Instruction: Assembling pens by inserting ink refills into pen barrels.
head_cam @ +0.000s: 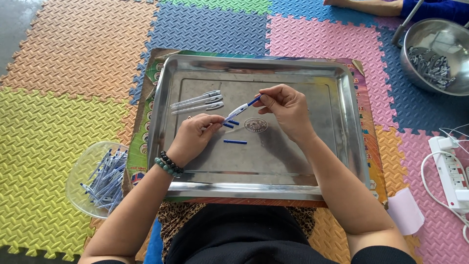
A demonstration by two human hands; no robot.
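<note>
My fingers are pinching both ends of one pen (240,110): the left hand (193,138) is closing thumb and forefinger on the pale lower barrel, and the right hand (287,109) is gripping the blue tip end between its fingertips. The pen is hanging tilted between the two hands, just above the bottom of the steel tray (342,146), not touching it.

I am judging the pen to be very light, thin and stiff, a smooth plastic tube that could slip or roll if I am pinching it loosely. A firm pinch across the barrel, close to each end, seems the safest hold; squeezing at the middle could bend it or pop the parts apart. The small blue end looks like the delicate part, so my right fingers are holding it by the sides.

Just under my left fingertips two short blue pieces (231,123) are lying on the tray, and a third blue stick (235,142) is lying a little nearer to me. Beyond my left fingers three clear pens (198,102) are lying side by side. Outside the tray, by my left wrist with its bead bracelet (168,165), a clear plastic bowl (80,171) is holding many more pens. Well beyond my right hand a metal bowl (420,39) is holding small dark parts, and a white power strip (452,171) is lying on the foam mat floor (58,122).
</note>
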